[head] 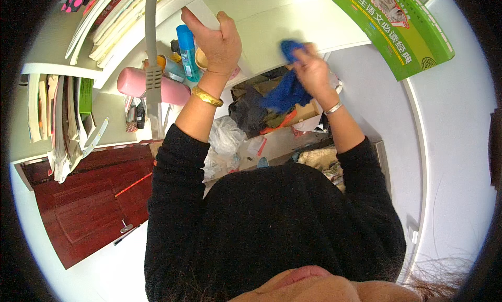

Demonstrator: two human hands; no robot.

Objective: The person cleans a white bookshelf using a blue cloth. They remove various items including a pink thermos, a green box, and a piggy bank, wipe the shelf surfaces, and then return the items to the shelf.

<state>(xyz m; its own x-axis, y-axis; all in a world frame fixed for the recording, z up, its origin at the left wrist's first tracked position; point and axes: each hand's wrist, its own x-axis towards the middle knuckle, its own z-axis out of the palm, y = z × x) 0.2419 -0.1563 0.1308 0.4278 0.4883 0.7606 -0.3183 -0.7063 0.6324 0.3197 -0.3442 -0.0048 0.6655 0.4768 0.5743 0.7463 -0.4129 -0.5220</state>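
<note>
My left hand point(219, 45) grips the front edge of a white upright shelf panel point(204, 13), thumb on one side and fingers on the other. A gold bangle circles that wrist. A crumpled blue cloth point(288, 88) is in my right hand point(315, 72), part of it bunched above the fingers and the rest hanging below. This hand is blurred and stands in front of the pale shelf board point(290, 23). Whether the cloth touches the board I cannot tell. Beside my left wrist are a blue spray can point(186, 53) and a pink bottle point(155, 85) lying on its side.
A grey cable point(152, 31) hangs in front at left. Books point(64, 110) fill the left shelves. A green book box point(396, 31) stands at the right end of the board. Below are clear plastic bags point(227, 135), a cardboard box point(308, 111) and a dark red door point(94, 200).
</note>
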